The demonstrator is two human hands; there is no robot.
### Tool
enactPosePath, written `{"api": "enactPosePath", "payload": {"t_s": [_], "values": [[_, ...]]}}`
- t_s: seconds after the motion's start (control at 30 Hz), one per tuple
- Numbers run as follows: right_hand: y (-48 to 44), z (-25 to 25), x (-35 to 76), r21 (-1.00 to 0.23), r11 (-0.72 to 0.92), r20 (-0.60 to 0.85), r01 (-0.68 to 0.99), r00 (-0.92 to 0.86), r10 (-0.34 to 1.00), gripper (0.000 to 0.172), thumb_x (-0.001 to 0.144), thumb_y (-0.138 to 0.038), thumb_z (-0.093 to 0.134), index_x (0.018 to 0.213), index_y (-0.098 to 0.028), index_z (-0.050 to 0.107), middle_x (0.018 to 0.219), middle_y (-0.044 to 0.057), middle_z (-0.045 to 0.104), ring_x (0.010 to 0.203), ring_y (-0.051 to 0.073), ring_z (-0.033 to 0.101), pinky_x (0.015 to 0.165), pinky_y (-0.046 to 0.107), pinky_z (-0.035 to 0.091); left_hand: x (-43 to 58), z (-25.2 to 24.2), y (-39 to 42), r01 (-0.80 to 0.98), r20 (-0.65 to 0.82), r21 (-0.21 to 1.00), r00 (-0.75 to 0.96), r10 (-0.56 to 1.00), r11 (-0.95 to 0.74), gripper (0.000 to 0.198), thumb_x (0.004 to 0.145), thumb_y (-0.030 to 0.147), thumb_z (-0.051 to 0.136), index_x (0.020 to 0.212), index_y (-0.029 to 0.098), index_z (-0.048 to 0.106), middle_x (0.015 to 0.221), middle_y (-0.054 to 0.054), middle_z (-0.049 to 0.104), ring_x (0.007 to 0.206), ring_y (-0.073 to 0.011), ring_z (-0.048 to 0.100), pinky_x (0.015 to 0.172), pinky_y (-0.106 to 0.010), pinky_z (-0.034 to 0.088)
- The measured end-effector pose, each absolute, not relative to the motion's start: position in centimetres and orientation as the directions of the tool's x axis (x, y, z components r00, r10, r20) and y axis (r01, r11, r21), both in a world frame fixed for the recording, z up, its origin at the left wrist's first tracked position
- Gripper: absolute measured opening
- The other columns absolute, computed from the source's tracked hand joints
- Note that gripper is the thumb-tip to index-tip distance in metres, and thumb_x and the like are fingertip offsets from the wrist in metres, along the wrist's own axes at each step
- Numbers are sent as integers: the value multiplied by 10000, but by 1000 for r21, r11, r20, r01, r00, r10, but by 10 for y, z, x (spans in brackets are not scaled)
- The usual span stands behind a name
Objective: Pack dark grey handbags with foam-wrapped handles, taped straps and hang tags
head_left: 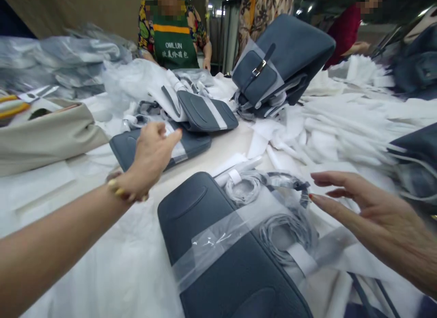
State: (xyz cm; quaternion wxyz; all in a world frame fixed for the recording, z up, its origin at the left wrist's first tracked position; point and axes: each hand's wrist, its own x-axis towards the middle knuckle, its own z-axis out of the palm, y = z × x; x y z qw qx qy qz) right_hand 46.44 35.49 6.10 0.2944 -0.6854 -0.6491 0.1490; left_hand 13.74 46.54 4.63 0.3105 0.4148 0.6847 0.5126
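Bag (205, 222) lies just left of the right hand (378, 213), its fingers parted, seemingly empty. Left fingers (173, 138) half-curl over a farther bag (124, 148), hold unclear. Positioning seems in hand; next calls for closing right fingers.

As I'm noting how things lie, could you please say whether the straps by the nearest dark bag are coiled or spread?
Coiled: the upper strap coil and lower strap coil show round loops beside the dark bag.

A dark blue bag (223, 274), banded with clear film (211, 245), is laid at six o'clock, wrapped straps (241, 199) coiled along its two-o'clock side. A second bag (198, 142) is seen toward nine.
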Motion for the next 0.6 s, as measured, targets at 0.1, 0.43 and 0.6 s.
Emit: {"api": "enactPosePath", "payload": {"t_s": [0.1, 0.43, 0.6], "values": [[331, 66, 474, -616, -132, 9, 777, 174, 985, 497, 617, -689, 574, 797, -235, 667, 744, 72, 676, 613, 224, 599, 494, 315, 459, 127, 40, 366, 228, -113, 943, -469, 876, 243, 426, 586, 393, 691, 898, 113, 619, 879, -63, 632, 945, -291, 579, 812, -438, 443], [257, 81, 438, -714, -621, -636, 324, 69, 768, 544, 537, -719, 665, 690, -198, 666, 692, 68, 635, 589, 175, 564, 524, 279, 434, 154, 25, 283, -281, -749, 648, -67, 659, 708, 314, 520, 324, 765, 715, 132, 613, 645, -34, 672, 612, -164, 597, 637, -280, 418], [245, 52, 418, -598, -783, -760, -175, -189, 622, 395, 655, -510, 750, 838, -166, 685, 809, 45, 658, 706, 139, 599, 676, 252, 472, 166, 42, 302, -435, -773, 547, 65, 631, 715, 235, 613, 171, 726, 822, 122, 630, 691, -31, 682, 633, -166, 630, 650, -274, 484]]}}
